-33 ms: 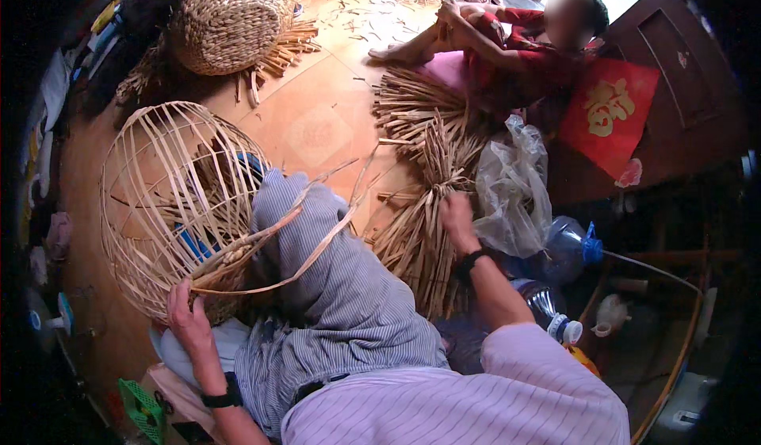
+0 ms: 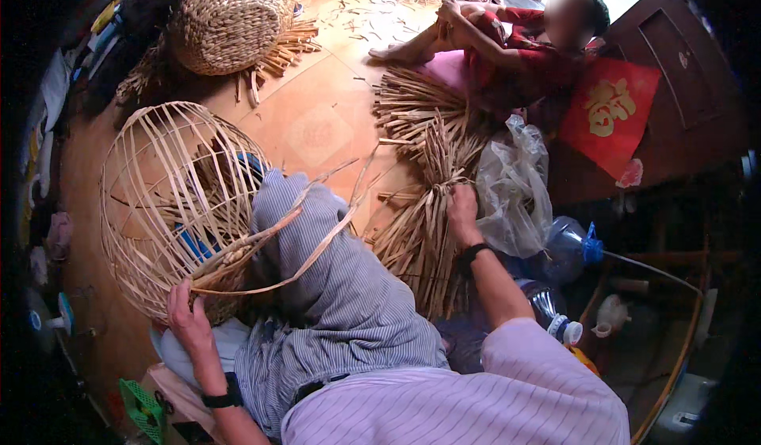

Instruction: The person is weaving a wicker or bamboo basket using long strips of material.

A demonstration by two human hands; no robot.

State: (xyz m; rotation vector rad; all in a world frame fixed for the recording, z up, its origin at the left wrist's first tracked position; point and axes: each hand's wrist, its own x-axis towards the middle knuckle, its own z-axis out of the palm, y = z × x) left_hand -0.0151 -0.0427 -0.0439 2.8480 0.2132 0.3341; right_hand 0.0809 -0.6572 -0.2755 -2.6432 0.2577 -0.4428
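Observation:
My left hand [image 2: 189,318] is closed on the near rim of an open-ribbed basket frame [image 2: 154,199], which lies on its side against my left leg. Loose strips [image 2: 317,247] run from that rim across my knee, their ends curving up to the right. My right hand [image 2: 462,210] reaches to a tied bundle of dry brown stalks [image 2: 424,243], its fingers closed at the narrow tied part. Whether it grips one stalk or several is hidden by the hand.
A clear plastic bag [image 2: 515,191] and large plastic bottles [image 2: 567,243] lie right of the bundle. Someone in red [image 2: 507,49] sits beyond it. A finished woven basket [image 2: 234,21] is held by another person's hand at the far left. Stalk scraps litter the tiled floor [image 2: 317,128].
My right hand has shifted slightly to the right at the bundle's tied part. My left hand and the basket frame have stayed in place.

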